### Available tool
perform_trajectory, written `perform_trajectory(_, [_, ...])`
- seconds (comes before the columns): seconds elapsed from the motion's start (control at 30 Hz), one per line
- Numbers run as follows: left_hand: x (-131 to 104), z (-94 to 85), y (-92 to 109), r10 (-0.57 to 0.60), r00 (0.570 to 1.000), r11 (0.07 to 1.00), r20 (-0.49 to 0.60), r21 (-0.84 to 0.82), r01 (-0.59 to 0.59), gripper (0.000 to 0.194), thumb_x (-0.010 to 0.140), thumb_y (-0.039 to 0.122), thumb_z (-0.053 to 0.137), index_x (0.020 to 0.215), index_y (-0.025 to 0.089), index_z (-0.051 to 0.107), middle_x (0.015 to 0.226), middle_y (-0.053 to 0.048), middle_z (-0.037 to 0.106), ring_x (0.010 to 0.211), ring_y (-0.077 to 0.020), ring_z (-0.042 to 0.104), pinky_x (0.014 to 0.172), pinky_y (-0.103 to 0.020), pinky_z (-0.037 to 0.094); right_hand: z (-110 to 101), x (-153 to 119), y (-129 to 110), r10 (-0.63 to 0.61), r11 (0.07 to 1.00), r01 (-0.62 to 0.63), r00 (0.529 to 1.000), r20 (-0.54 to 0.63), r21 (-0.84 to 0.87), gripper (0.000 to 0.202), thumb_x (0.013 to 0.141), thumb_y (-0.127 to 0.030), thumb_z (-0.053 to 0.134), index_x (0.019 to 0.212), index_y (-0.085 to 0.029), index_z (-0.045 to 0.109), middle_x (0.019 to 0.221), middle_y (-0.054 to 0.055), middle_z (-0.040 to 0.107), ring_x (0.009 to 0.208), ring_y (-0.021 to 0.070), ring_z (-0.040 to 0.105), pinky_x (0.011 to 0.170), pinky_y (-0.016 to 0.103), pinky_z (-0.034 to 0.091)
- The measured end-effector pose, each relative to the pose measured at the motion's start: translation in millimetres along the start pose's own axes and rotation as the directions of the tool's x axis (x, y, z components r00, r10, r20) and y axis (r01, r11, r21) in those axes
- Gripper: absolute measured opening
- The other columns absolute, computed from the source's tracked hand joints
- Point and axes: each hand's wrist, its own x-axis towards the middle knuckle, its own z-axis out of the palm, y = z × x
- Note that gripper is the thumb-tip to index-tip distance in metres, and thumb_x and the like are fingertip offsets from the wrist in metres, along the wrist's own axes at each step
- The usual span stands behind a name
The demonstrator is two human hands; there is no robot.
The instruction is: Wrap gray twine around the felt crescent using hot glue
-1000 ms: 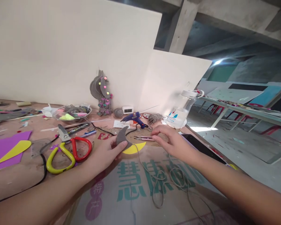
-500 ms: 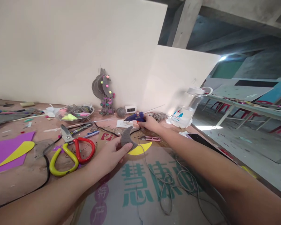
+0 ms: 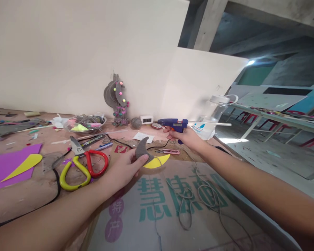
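Note:
Between the thumb and fingers of my left hand [image 3: 131, 162] is a yellow crescent cutout [image 3: 158, 161], its upper part wrapped in grey yarn [image 3: 141, 149]. The yellow end is bare and points right. My right hand [image 3: 184, 136] grips a blue hot glue gun [image 3: 176, 123] by its handle, lifted above the table with the nozzle toward the left. A clear glue stick [image 3: 214, 123] sticks out of its back. Loose grey yarn [image 3: 185, 205] trails in loops over the printed cardboard [image 3: 125, 223] below my hands.
Red-and-yellow-handled scissors [image 3: 86, 167] lie left of my left hand, near purple sheets [image 3: 13, 167]. Pink thread snips [image 3: 169, 151], a white paper piece [image 3: 143, 137], a yarn ball [image 3: 136, 122] and a small clock [image 3: 146, 119] lie ahead. A water bottle [image 3: 208, 116] stands at right.
My right hand has raised the glue gun off the white paper and moved it to the right, turning it level. My left hand still holds the crescent in nearly the same place.

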Motion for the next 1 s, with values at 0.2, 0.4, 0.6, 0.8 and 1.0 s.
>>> perform_trajectory(0.2, [0, -1.5, -1, -0.004, 0.999, 0.997, -0.036, 0.079, 0.007, 0.03, 0.081, 0.047, 0.046, 0.073, 0.019, 0.047, 0.052, 0.006, 0.043, 0.049, -0.0102, 0.04, 0.047, -0.021, 0.029, 0, -67, -8, 0.008, 1.0, -0.007, 1.0, -0.029, 0.012, 0.031, 0.075, -0.044, 0.057, 0.085, -0.015, 0.061, 0.077, 0.006, 0.066, 0.073, 0.0178, 0.062, 0.072, 0.032, 0.051])
perform_trajectory(0.4, [1, -1.8, -4, -0.013, 0.998, 0.994, -0.058, 0.109, 0.02, 0.028, 0.081, 0.046, 0.047, 0.074, 0.019, 0.049, 0.052, 0.007, 0.042, 0.048, -0.0098, 0.04, 0.045, -0.02, 0.028, 12, -101, 4, 0.001, 0.996, -0.004, 1.0, -0.028, -0.088, 0.024, 0.076, -0.043, 0.056, 0.079, -0.02, 0.061, 0.078, 0.003, 0.066, 0.075, 0.0189, 0.062, 0.068, 0.029, 0.051])
perform_trajectory(0.6, [1, -1.0, 0, -0.041, 0.997, 0.986, -0.058, 0.162, 0.05, 0.027, 0.082, 0.045, 0.046, 0.074, 0.018, 0.049, 0.053, 0.007, 0.043, 0.049, -0.0097, 0.04, 0.046, -0.021, 0.03, 15, -103, -2, -0.003, 0.995, 0.002, 1.0, -0.012, -0.103, 0.02, 0.074, -0.041, 0.058, 0.081, -0.022, 0.059, 0.077, 0.0, 0.065, 0.074, 0.0182, 0.062, 0.07, 0.029, 0.051])
perform_trajectory(0.8, [0, -0.5, 2, -0.046, 0.998, 0.987, -0.048, 0.153, 0.052, 0.025, 0.083, 0.043, 0.045, 0.078, 0.018, 0.049, 0.051, 0.007, 0.041, 0.046, -0.0092, 0.039, 0.045, -0.02, 0.029, 17, -103, -7, -0.011, 0.994, 0.007, 0.999, -0.037, -0.112, 0.016, 0.073, -0.038, 0.058, 0.077, -0.022, 0.058, 0.074, -0.001, 0.064, 0.072, 0.0174, 0.061, 0.069, 0.028, 0.051])
perform_trajectory(1.0, [1, -1.3, 1, -0.035, 0.998, 0.987, -0.053, 0.156, 0.043, 0.026, 0.082, 0.044, 0.045, 0.076, 0.019, 0.049, 0.051, 0.007, 0.043, 0.047, -0.0095, 0.04, 0.045, -0.02, 0.029, 20, -103, -4, -0.016, 0.996, 0.012, 0.999, -0.042, -0.091, 0.014, 0.073, -0.036, 0.059, 0.071, -0.023, 0.057, 0.076, -0.001, 0.065, 0.073, 0.0171, 0.061, 0.069, 0.027, 0.051])
